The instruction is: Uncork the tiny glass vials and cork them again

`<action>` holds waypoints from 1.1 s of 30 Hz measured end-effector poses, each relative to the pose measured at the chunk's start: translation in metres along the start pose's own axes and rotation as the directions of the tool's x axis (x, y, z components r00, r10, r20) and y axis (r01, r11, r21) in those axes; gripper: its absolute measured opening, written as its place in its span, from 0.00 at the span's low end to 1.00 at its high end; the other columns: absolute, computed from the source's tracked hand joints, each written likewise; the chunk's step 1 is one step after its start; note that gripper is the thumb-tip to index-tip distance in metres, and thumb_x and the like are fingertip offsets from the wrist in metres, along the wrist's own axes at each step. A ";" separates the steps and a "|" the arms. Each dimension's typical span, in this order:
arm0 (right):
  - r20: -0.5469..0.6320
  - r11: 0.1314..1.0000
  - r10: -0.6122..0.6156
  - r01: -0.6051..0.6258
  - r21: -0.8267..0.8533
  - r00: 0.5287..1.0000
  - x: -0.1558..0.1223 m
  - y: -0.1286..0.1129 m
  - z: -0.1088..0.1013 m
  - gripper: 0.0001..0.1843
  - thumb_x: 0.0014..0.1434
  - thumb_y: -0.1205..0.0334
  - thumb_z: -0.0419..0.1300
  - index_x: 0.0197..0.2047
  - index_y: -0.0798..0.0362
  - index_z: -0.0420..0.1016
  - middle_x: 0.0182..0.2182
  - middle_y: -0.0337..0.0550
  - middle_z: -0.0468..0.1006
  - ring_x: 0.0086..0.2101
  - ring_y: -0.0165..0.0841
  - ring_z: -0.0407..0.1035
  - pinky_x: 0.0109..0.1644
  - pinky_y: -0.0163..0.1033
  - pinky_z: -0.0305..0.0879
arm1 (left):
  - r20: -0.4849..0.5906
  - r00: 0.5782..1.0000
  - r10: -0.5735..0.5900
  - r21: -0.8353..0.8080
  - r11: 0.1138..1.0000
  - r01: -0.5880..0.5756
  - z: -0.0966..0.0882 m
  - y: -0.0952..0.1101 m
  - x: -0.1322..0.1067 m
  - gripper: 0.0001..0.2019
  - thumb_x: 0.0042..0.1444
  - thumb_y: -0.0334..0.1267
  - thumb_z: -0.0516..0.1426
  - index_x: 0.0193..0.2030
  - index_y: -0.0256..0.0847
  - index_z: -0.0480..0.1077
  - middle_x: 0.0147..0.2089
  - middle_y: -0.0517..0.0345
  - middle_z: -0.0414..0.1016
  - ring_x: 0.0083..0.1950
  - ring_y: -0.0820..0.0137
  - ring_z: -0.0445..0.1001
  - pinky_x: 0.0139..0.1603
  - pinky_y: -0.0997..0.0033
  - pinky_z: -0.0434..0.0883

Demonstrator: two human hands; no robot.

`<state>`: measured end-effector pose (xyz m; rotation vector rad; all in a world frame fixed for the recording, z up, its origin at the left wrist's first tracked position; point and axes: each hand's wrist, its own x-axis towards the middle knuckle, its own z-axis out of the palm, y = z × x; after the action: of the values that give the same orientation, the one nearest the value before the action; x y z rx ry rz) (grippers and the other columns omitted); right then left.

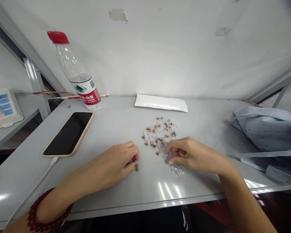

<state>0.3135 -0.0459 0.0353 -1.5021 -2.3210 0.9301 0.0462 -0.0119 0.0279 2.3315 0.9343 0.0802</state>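
Head view: clear plastic pieces (162,131) beside right grip (188,152)

Clear plastic water bottle (77,68), red-capped with a red-and-white label, is standing at the rear left of the grey tabletop (113,123), water reaching about label top. Smartphone (69,134), screen dark, pale case, is lying in front of it; white charging cable (36,187) is running from its near end toward lower left. Flat white packet (161,103) is lying near the wall (165,61). Pale-blue patterned fabric bundle (266,126) is resting at right. White-and-blue power strip (13,105) is sitting far left, showing a red light. Two tape remnants (117,14) are sticking to the wall.
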 end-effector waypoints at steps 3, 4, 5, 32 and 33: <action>0.010 0.999 0.031 -0.031 -0.032 0.999 0.001 -0.001 0.004 0.06 0.56 0.65 0.59 0.38 0.51 0.76 0.23 0.36 0.72 0.23 0.28 0.63 0.28 0.34 0.56 | 0.004 1.000 -0.021 0.000 1.000 0.021 0.001 0.002 0.001 0.07 0.56 0.28 0.49 0.33 0.42 0.66 0.35 0.62 0.69 0.33 0.71 0.67 0.33 0.72 0.62; 0.007 0.999 0.025 -0.024 -0.042 1.000 0.002 -0.001 0.005 0.07 0.56 0.67 0.58 0.37 0.51 0.76 0.24 0.37 0.72 0.24 0.28 0.63 0.29 0.34 0.56 | 0.004 0.999 -0.034 -0.002 0.999 0.034 0.000 0.003 0.001 0.07 0.55 0.28 0.49 0.32 0.42 0.66 0.34 0.62 0.69 0.33 0.71 0.67 0.32 0.72 0.62; -0.002 0.998 0.012 -0.012 -0.056 1.000 0.003 -0.002 0.007 0.07 0.56 0.68 0.56 0.37 0.52 0.75 0.24 0.37 0.72 0.24 0.28 0.63 0.29 0.34 0.56 | 0.002 0.999 -0.046 -0.004 0.999 0.046 0.000 0.004 0.001 0.07 0.55 0.29 0.49 0.32 0.42 0.66 0.34 0.62 0.69 0.33 0.71 0.67 0.32 0.72 0.62; -0.063 0.632 -0.012 0.057 0.773 0.998 0.019 -0.019 0.039 0.07 0.55 0.59 0.63 0.32 0.53 0.71 0.20 0.30 0.58 0.22 0.23 0.50 0.24 0.31 0.49 | -0.452 0.892 -0.019 -0.473 0.853 -0.222 0.010 0.031 0.010 0.06 0.56 0.34 0.57 0.31 0.41 0.76 0.33 0.58 0.78 0.34 0.71 0.75 0.28 0.76 0.74; -0.061 0.628 -0.015 0.057 0.776 0.998 0.019 -0.019 0.039 0.08 0.55 0.59 0.63 0.32 0.53 0.71 0.20 0.30 0.59 0.22 0.23 0.50 0.25 0.31 0.49 | -0.452 0.892 -0.029 -0.487 0.845 -0.220 0.011 0.031 0.010 0.06 0.56 0.33 0.57 0.31 0.41 0.76 0.33 0.58 0.78 0.34 0.70 0.75 0.27 0.77 0.74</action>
<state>0.2714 -0.0501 0.0137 -1.0509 -1.5148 1.5871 0.0754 -0.0285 0.0352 1.8569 0.8582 0.8445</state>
